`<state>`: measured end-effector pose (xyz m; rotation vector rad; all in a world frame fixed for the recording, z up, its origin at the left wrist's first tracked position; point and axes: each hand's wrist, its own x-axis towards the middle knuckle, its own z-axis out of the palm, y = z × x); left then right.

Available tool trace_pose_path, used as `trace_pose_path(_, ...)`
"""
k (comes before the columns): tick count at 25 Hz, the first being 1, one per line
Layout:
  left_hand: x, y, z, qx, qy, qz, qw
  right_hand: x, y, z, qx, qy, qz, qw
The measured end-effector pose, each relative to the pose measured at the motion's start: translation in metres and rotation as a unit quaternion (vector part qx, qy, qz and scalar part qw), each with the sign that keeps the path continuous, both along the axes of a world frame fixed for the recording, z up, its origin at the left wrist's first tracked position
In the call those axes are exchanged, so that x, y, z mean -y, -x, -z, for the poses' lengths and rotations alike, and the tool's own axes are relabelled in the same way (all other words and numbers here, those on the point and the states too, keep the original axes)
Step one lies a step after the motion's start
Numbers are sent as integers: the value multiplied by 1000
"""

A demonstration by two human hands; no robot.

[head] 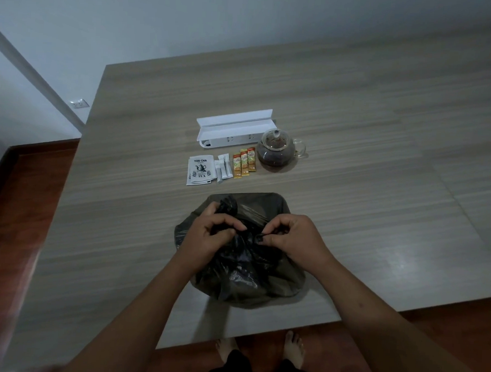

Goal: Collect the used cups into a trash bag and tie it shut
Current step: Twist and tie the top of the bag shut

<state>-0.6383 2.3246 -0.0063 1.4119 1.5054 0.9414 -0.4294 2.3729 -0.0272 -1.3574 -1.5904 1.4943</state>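
Note:
A dark, half-transparent trash bag (242, 282) sits bulging near the front edge of the wooden table (379, 221). Its neck is gathered and twisted at the top. My left hand (207, 235) grips a bunch of the gathered plastic, with a twisted end sticking up behind its fingers. My right hand (295, 239) pinches another strand of the neck close beside it. Both hands meet over the middle of the bag. No cups show on the table; the bag's contents are too dark to make out.
Beyond the bag lie a white tea packet (200, 170), white sachets (224, 169), three orange sachets (244, 163) and a glass teapot (277, 152) with dark tea. A white power strip (233, 134) stands behind them. Bare feet (294, 350) stand on the floor below the table edge.

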Motion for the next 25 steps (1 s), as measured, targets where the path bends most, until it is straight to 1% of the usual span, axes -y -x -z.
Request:
trace_pose_path(2,2,-3,-2,-25,12,15,999,0,0,1,-15,-2,1,1000)
trace_pose_path(5,3,-7,1,-64,11,13,998,-1,2,0,-13,-13,5,1000)
trace_pose_path(10,-1,-11,7,-82,-15,-9,997,-1,6,0,-11,-23,-13,1000)
trace_pose_path(12,-1,-10,5,-71,-8,-6,997,-3,4,-3,-15,-16,-38,999)
trace_pose_path(13,-1,-8,5,-60,-3,3,998,-5,1,-6,-40,-1,-49,998)
trace_pose_path(15,-1,-5,5,-33,7,31,999,-12,-4,-15,-122,49,-36,991)
trace_pose_path(16,-1,-4,6,-29,6,47,998,-16,-2,-20,-138,66,-27,988)
trace_pose_path(17,-1,-4,7,-32,1,65,997,-20,3,-24,-122,65,-30,990)
trace_pose_path(19,-2,-6,10,-33,-15,90,995,-26,20,-31,-38,32,-63,997)
trace_pose_path(21,-2,-8,11,-27,-21,96,995,-29,36,-31,26,8,-54,998)
trace_pose_path(23,-3,-7,10,-22,-29,92,995,-30,41,-26,28,15,-14,999)
trace_pose_path(25,-5,-5,9,-17,-33,66,997,-26,37,-19,-23,47,27,998)
